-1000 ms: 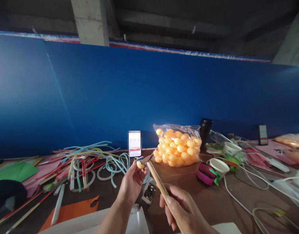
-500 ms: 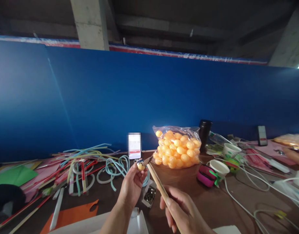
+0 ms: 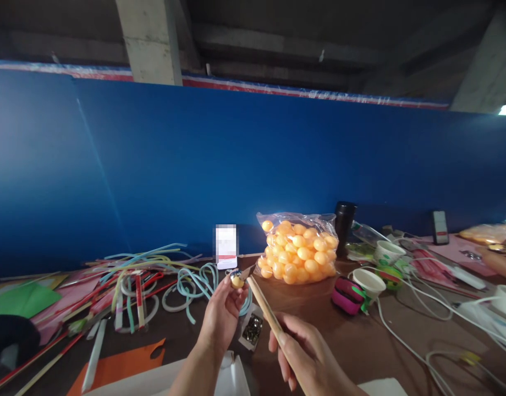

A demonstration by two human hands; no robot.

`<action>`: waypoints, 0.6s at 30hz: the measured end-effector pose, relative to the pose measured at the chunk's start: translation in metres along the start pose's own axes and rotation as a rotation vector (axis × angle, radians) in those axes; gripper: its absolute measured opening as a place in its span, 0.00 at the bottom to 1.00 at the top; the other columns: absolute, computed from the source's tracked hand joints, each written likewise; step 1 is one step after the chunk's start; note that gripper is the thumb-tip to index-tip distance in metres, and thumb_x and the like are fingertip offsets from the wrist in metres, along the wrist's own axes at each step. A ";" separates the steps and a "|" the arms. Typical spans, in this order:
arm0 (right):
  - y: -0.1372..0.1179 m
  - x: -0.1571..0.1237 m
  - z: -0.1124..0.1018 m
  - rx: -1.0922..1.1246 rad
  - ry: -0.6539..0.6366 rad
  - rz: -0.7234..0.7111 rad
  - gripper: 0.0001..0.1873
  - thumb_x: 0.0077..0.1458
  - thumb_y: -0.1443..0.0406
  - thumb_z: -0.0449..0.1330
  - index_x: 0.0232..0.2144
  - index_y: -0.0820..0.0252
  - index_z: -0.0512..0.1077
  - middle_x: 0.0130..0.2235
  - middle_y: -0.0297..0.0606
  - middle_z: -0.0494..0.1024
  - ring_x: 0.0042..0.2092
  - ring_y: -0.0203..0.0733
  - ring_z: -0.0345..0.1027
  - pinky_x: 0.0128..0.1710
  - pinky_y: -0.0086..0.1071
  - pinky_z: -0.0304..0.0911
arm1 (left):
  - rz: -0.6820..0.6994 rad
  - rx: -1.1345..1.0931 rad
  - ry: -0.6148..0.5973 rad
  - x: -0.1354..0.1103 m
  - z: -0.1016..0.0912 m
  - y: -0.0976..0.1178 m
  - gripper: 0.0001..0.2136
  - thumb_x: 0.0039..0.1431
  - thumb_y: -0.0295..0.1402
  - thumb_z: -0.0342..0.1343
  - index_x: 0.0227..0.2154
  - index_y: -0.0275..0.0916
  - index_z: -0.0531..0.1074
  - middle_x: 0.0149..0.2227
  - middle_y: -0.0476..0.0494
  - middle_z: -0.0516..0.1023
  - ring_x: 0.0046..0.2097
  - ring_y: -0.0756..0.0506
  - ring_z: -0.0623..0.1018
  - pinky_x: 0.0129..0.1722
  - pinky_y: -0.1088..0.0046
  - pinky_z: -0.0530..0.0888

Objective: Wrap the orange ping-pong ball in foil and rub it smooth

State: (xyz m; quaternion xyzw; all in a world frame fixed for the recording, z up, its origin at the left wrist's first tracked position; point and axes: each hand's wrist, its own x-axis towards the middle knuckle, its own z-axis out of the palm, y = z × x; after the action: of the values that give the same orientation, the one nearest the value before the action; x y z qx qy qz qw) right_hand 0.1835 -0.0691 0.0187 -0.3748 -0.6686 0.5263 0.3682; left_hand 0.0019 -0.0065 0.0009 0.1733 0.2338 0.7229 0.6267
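A small round shiny metal ball (image 3: 237, 279), gold and silver in tone, is pinched in the fingertips of my left hand (image 3: 220, 311). My right hand (image 3: 300, 349) grips a wooden-handled tool (image 3: 266, 309) with a dark pointed tip, slanting up and to the left. That tip is right beside the ball; whether they touch I cannot tell. Below and between my hands sits a small open box (image 3: 245, 340) of shiny dark metal pieces. Pale blue tubing (image 3: 199, 289) lies behind my left hand.
A clear bag of orange balls (image 3: 298, 256) stands behind my right hand, beside a black bottle (image 3: 344, 225). Colored strips and sticks (image 3: 129, 286) crowd the left. Cups (image 3: 368, 282), a pink pouch (image 3: 347, 297) and white cables (image 3: 405, 341) lie right. Another person's hand (image 3: 498, 256) shows far right.
My view has shifted slightly to the right. Both hands keep their holds, with the tool tip still beside the ball. The other person's hand has moved a little.
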 end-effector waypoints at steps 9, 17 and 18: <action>0.001 0.001 -0.001 0.022 0.026 0.009 0.25 0.60 0.46 0.51 0.32 0.62 0.68 0.17 0.28 0.66 0.17 0.30 0.57 0.17 0.22 0.52 | 0.017 0.014 -0.006 0.002 -0.003 -0.002 0.03 0.56 0.27 0.59 0.34 0.33 0.75 0.33 0.43 0.78 0.33 0.50 0.79 0.37 0.75 0.78; -0.004 0.000 0.004 0.024 0.073 0.019 0.23 0.60 0.48 0.51 0.30 0.62 0.68 0.16 0.27 0.65 0.15 0.29 0.55 0.16 0.22 0.49 | 0.020 0.012 0.010 0.002 -0.002 -0.002 0.03 0.56 0.27 0.59 0.34 0.33 0.75 0.33 0.44 0.78 0.32 0.51 0.78 0.38 0.74 0.78; -0.004 0.000 0.004 0.025 0.080 0.019 0.23 0.60 0.47 0.51 0.30 0.62 0.68 0.16 0.27 0.65 0.15 0.29 0.55 0.16 0.22 0.49 | 0.021 0.016 0.012 0.002 -0.002 -0.002 0.03 0.56 0.27 0.59 0.34 0.33 0.75 0.33 0.44 0.78 0.32 0.51 0.78 0.38 0.74 0.78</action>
State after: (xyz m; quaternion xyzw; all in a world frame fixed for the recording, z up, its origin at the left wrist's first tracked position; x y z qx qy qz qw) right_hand 0.1796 -0.0720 0.0223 -0.3973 -0.6430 0.5227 0.3941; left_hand 0.0023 -0.0046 -0.0020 0.1765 0.2413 0.7287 0.6161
